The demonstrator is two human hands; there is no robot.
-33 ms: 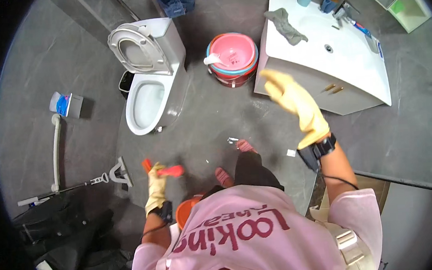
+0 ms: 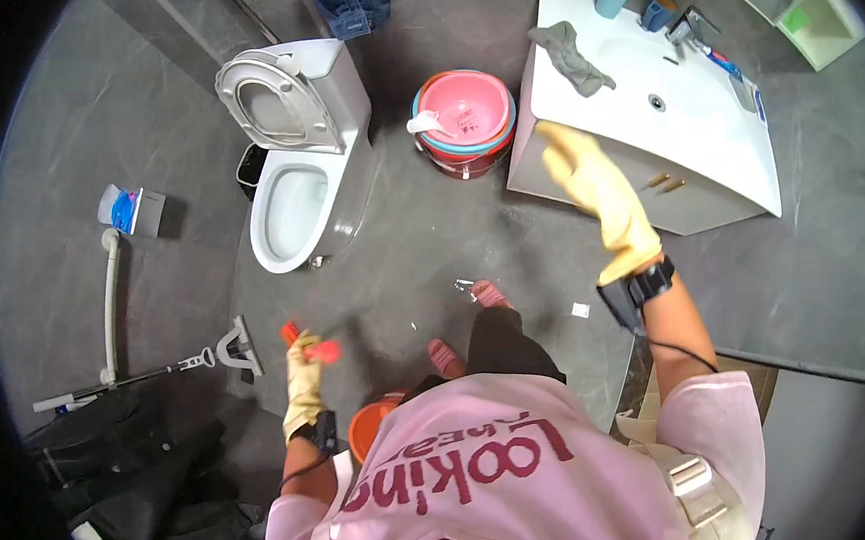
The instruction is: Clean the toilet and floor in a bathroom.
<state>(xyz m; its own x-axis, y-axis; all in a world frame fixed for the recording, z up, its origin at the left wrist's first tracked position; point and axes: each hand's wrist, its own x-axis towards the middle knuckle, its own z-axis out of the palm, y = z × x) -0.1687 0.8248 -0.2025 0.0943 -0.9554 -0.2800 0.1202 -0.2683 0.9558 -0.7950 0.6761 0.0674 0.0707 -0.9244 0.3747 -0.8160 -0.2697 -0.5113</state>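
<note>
Both my hands wear pale yellow rubber gloves. My left hand (image 2: 304, 374) is closed around a red tool (image 2: 326, 352), whose kind I cannot make out; a piece of it shows on either side of the fingers. Just below and right of that hand stands an orange bucket (image 2: 368, 425), partly hidden by my shirt. On the other side, my right hand (image 2: 598, 193) reaches out in front of the white washbasin cabinet (image 2: 636, 165) with its fingers stretched and nothing in them. It is slightly blurred.
A toilet (image 2: 293, 205) with its lid up stands ahead left. Stacked basins and a bucket (image 2: 464, 117) sit beside the cabinet. A grey cloth (image 2: 570, 58) lies on the basin edge. To the left are a mop (image 2: 237, 349) and a wall grab bar (image 2: 111, 307).
My left hand has shifted slightly left and turned, so less of the red tool's right end shows. My right hand has moved a little to the right.
</note>
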